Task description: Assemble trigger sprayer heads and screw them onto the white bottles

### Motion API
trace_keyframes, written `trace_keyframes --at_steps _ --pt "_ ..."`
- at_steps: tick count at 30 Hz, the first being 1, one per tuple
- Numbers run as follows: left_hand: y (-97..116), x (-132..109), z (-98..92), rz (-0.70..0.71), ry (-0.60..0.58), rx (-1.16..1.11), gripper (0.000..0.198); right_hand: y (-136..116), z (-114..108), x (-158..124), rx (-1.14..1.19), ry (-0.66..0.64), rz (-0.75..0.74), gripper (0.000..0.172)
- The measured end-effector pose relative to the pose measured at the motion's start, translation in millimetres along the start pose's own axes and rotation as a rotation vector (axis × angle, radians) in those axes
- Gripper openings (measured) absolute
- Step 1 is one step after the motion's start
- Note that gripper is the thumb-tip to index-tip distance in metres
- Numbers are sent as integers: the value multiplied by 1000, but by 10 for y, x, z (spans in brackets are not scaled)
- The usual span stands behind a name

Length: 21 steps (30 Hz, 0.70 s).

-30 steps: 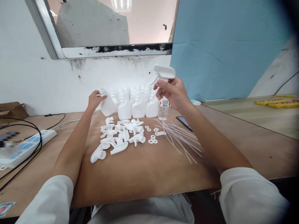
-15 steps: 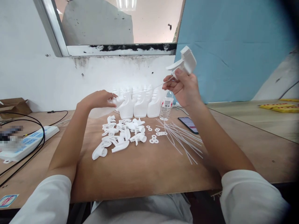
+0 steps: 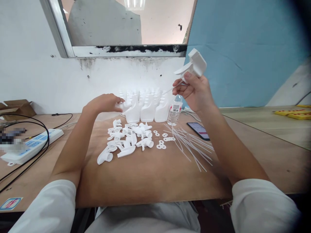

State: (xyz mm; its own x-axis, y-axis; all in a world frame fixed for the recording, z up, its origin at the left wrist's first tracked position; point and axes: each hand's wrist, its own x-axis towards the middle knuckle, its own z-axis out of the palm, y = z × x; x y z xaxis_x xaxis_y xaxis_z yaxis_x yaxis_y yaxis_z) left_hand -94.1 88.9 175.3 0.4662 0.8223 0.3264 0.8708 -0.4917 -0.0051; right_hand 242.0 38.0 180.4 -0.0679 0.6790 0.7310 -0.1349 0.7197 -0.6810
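My right hand (image 3: 195,92) is raised above the table, closed around a white trigger spray head (image 3: 194,64) whose thin dip tube (image 3: 170,90) points left. My left hand (image 3: 103,103) is held out over the table with its fingers closed on the neck of a white plastic bottle (image 3: 122,106) that is tipped towards me. Behind it stands a row of white bottles (image 3: 148,105) against the wall. Below my hands lie a pile of loose white trigger heads (image 3: 126,142), several small white washers (image 3: 161,140) and a fan of thin white tubes (image 3: 191,145).
A small clear bottle (image 3: 173,115) stands right of the row, and a phone (image 3: 200,131) lies flat near the tubes. At the left are a white power strip (image 3: 31,145) with black cables and a cardboard box (image 3: 16,108). Yellow strips (image 3: 293,114) lie far right.
My left hand took one bottle from the row and drew it towards me, tipped over. My right hand rose and moved right, turning the trigger head so its tube points left.
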Motion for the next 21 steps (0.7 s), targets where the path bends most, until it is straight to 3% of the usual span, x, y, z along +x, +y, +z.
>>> trace_keyframes --at_steps 5,11,16,21 --pt "219 -101 -103 98 -14 -130 47 3 88 -40 -22 -27 72 37" --pt "680 -358 -275 295 -18 -47 45 -20 302 -138 -1 -85 89 37" --pt "982 -480 -279 343 69 -65 48 -70 530 -299 -40 -126 70 35" --pt "1124 -529 -241 370 123 -127 48 -95 651 -426 -40 -165 75 36"
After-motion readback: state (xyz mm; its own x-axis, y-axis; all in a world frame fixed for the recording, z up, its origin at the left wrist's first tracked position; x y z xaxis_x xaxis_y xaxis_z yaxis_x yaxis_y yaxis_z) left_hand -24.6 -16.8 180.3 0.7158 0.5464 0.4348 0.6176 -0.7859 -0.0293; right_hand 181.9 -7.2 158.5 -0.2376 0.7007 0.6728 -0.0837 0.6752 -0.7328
